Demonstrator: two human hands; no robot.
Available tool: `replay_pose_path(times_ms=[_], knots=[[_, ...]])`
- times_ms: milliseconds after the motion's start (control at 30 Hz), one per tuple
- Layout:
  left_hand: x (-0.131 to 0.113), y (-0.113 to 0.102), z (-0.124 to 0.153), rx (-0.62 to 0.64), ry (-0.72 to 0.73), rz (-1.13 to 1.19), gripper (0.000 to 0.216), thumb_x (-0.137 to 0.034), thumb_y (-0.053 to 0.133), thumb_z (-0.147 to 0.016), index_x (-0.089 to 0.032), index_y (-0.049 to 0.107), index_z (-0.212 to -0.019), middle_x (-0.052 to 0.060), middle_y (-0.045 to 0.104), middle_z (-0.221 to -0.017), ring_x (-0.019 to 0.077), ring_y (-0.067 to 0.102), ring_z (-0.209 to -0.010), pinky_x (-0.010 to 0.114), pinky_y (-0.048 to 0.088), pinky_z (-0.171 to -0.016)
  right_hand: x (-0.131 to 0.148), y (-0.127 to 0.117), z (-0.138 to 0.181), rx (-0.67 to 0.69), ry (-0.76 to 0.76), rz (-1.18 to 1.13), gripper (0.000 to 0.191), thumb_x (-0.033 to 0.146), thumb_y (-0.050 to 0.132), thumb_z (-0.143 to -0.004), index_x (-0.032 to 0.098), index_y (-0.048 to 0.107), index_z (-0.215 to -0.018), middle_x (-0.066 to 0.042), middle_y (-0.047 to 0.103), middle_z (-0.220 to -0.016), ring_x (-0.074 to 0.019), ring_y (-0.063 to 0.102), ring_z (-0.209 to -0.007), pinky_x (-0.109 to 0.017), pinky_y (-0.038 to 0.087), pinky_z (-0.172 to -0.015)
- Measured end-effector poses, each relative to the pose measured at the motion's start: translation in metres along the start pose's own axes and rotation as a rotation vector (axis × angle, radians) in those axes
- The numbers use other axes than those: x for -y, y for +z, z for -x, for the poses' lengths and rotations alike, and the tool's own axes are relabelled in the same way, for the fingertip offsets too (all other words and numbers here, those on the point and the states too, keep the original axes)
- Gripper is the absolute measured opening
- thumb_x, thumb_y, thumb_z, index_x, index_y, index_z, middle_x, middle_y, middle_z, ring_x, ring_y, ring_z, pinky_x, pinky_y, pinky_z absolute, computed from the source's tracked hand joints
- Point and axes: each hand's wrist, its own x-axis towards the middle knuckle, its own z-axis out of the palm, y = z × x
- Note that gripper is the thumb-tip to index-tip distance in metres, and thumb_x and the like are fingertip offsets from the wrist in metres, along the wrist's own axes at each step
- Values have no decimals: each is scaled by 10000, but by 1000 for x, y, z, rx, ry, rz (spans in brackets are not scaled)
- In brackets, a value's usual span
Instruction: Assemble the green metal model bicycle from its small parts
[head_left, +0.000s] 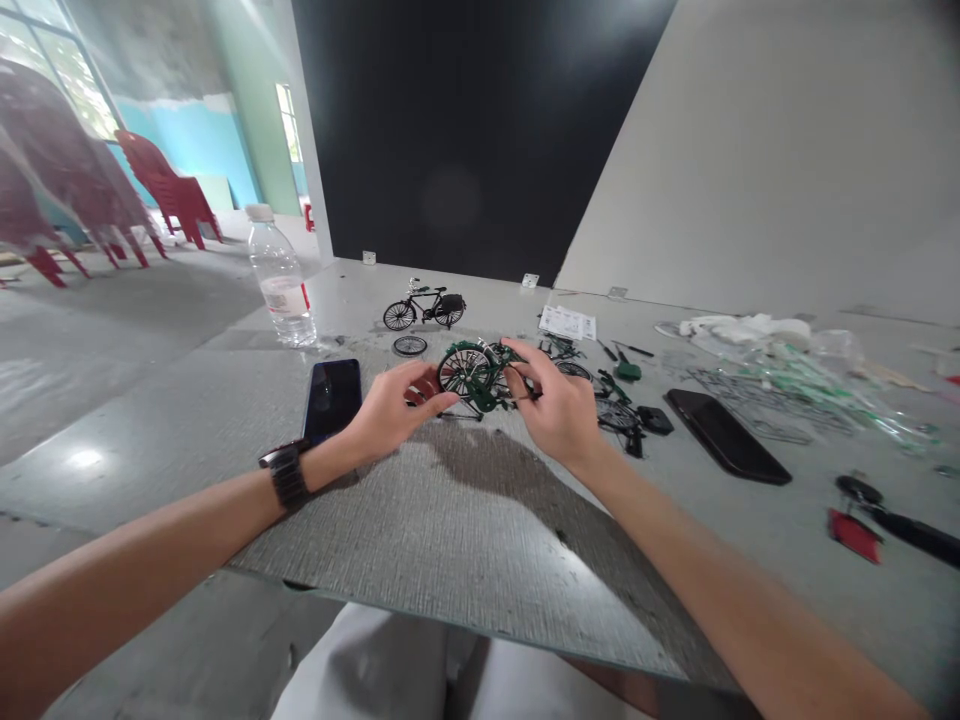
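Between my hands, just over the table, is a green model bicycle (480, 385) with a spoked wheel turned toward my left side. My right hand (555, 400) is closed on its right part, thumb and fingers gripping the frame. My left hand (397, 400) pinches at the wheel's left edge; its fingertips are partly hidden behind it. A finished-looking black model bicycle (425, 308) stands upright behind, with a loose wheel (410, 346) lying flat in front of it. Right of my right hand lie loose dark bicycle parts (619, 415) and a small green part (627, 370).
A water bottle (281, 285) and a blue-edged phone (334, 398) stand and lie at left. A black phone (726, 436), clear plastic and green sprues (840, 385), a printed sheet (568, 323) and a black-handled tool (911, 530) lie at right. A black panel (480, 140) rises behind.
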Motion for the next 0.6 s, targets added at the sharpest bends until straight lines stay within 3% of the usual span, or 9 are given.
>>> replay_pose_path(times_ms=[233,600], knots=[[-2,1,1,21,-3,35,374,-432,700,-857,-165,662,-1117,79,714,-992,183,657,-846,332,563,-757,-1,0,0,16,-17,-9,370,321,471,-1012,207,610,-1335,-45,796,-933,-182,738,-682,-281,485,-569],[-5,1,1,-9,-22,-30,352,-399,739,-829,-164,670,-1082,72,733,-989,209,681,-879,377,565,-818,8,2,4,-10,-214,103,365,255,494,-999,213,628,-1335,-22,780,-802,-126,635,-518,-259,367,-468]])
